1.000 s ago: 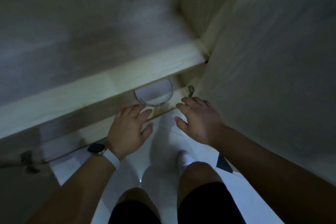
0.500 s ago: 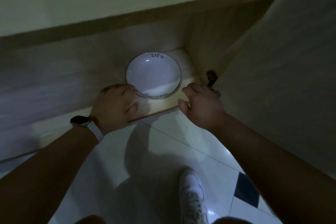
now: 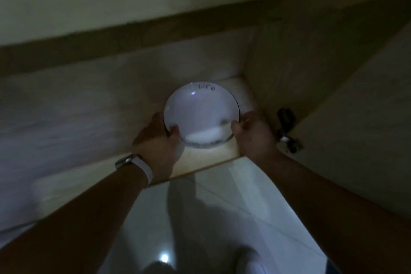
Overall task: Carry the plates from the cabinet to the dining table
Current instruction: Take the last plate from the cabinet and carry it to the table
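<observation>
A white plate [image 3: 200, 109] with a thin dark rim and the word "Life" written near its far edge sits on the bottom shelf [image 3: 204, 158] of a wooden cabinet, in the right corner. My left hand [image 3: 159, 144] grips its left rim, thumb over the inside edge. My right hand [image 3: 253, 138] holds the right rim, fingers curled at the edge. The plate's near edge is blurred.
The open cabinet door [image 3: 355, 118] stands at the right, with a dark hinge [image 3: 287, 131] by my right hand. An upper shelf board [image 3: 155, 29] overhangs the plate. White glossy floor tiles [image 3: 222, 218] lie below, with my shoe [image 3: 249, 260] at the bottom edge.
Both hands moved forward from the shelf's front edge and took hold of the plate's rim on either side. The view came closer and lower into the cabinet.
</observation>
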The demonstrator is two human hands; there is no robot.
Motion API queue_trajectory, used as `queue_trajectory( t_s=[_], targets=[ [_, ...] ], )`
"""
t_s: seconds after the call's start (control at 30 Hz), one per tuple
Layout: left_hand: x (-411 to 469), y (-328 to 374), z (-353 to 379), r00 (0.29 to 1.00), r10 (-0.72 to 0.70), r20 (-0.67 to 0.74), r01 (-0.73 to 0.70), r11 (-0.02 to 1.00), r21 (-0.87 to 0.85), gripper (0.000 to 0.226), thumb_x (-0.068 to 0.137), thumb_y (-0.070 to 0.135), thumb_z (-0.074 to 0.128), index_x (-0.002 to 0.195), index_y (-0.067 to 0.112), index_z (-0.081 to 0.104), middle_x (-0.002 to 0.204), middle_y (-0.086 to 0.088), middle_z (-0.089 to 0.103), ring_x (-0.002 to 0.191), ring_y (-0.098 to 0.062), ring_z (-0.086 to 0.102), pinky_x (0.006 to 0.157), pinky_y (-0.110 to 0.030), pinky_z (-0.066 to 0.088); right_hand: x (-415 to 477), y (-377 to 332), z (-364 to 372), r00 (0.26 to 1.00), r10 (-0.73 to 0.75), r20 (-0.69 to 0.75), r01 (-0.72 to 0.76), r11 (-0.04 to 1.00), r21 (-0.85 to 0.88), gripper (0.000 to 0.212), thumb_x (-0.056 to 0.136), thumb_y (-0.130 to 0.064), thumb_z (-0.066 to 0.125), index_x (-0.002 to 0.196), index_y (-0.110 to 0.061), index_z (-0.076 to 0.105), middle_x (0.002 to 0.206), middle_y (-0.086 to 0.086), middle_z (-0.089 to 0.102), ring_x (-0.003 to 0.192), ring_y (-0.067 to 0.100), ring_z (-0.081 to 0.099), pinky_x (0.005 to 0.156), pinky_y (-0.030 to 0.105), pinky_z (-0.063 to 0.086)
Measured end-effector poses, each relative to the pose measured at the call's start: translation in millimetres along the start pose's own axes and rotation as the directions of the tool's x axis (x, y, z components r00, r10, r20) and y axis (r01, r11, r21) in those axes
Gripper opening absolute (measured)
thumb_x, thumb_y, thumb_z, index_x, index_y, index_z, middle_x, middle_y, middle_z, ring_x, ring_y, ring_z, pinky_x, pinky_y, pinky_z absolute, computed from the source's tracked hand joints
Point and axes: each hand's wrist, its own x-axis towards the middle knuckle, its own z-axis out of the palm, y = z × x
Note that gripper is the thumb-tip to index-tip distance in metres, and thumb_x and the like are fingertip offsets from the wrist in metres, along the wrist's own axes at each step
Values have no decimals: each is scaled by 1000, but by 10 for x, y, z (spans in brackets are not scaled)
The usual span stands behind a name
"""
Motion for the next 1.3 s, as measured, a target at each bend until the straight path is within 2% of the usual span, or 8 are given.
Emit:
queue_trajectory(
  t_s=[0.27,0.57,0.7,0.77,0.9,1.0,1.2,1.3],
  targets=[
    [210,16,141,977,-179,116,204,945,-257,45,92,45,56,129,22,49,122,-10,65,104,-35,62,88,-41,50,329,27,213,996,77,41,-83,983,164,24,87,-40,61,87,-16,58,75,-11,54,72,9,52,66,19,34],
    [194,42,225,971,-235,35,233,912,-338,23,91,19,56,113,14,50,101,-12,63,88,-35,59,76,-37,47,373,33,243,997,63,42,-73,943,326,9,88,-10,60,81,-16,58,77,-8,60,76,12,58,61,3,38],
    [62,23,252,972,-232,-35,171,801,-573,16,94,8,54,101,21,47,87,0,58,70,-5,59,56,-16,42,200,34,199,987,120,103,-155,856,493,18,90,-12,56,104,-15,66,100,-1,72,93,15,66,83,27,51],
    [-53,2,271,971,-240,-22,159,709,-687,25,95,2,53,93,27,48,87,6,58,70,8,59,53,-4,41,76,45,173,979,146,143,-202,811,549,21,91,-13,53,103,-22,68,96,-7,74,85,8,68,71,26,55],
    [-240,-70,258,970,-236,59,183,549,-816,17,84,17,56,95,30,51,96,3,63,87,-21,61,72,-28,51,-177,25,138,964,179,195,-261,764,590,25,89,-10,48,89,-22,70,66,-7,70,47,6,60,39,20,43],
    [-381,-108,150,966,-240,95,204,483,-852,24,76,20,54,97,31,53,98,6,65,93,-21,63,73,-32,50,-355,-30,144,964,156,214,-252,786,564,25,90,-10,48,88,-22,70,55,-12,63,39,-1,52,35,17,36],
    [-738,-152,-241,953,-235,190,271,392,-879,41,71,12,52,107,31,58,109,0,66,104,-30,62,87,-49,53,-743,-223,68,959,128,253,-251,798,547,25,92,-9,48,104,-21,66,87,-5,70,67,9,63,43,22,48],
    [-969,-115,-476,952,-216,218,288,380,-879,48,74,10,52,116,32,59,114,7,68,103,-17,65,79,-31,55,-974,-328,-17,959,122,256,-251,785,566,28,93,-6,53,112,-22,66,107,-3,71,96,15,67,76,34,56]
  ],
)
